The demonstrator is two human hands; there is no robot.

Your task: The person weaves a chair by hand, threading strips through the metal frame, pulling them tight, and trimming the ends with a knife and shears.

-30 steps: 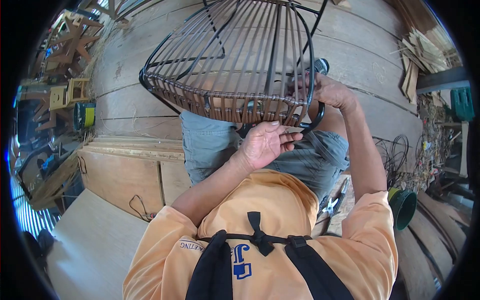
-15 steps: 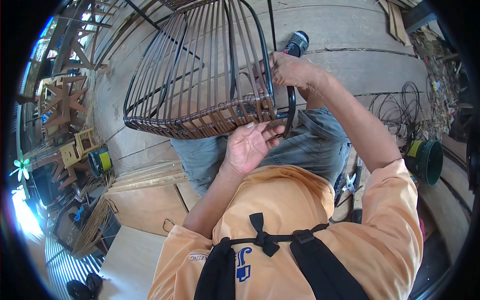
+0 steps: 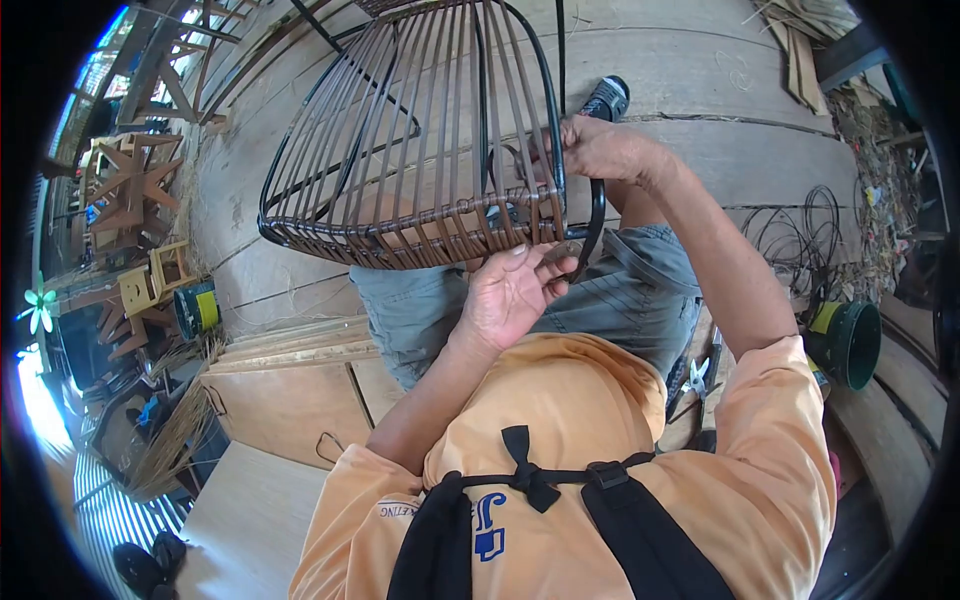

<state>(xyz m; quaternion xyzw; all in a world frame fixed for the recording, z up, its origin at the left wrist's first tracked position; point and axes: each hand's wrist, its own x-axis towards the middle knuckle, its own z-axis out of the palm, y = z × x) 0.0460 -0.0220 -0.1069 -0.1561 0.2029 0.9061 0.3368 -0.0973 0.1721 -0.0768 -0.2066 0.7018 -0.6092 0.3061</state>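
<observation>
Brown rattan-strip chair shell [image 3: 420,150] on a black metal tube frame lies tipped on its side across the lap. It fills the upper middle of the frame, its woven lower rim just above the grey shorts [image 3: 620,300]. The right hand [image 3: 600,148] is closed on the shell's right corner, fingers pressed together around the tube; whether they also pinch a strand I cannot tell. The left hand [image 3: 510,290] sits palm-up under the rim, fingers loosely curled, tips touching the black curved bar [image 3: 596,215]. From my seat I judge this goes best with the right hand bracing the chair shell firmly while the left works along the rim without dragging strips out of line. White-handled cutters [image 3: 697,375] lie by the right hip. Black wire coils [image 3: 800,240] and a green bucket [image 3: 850,342] sit on the plank floor [image 3: 700,60] at the right.
</observation>
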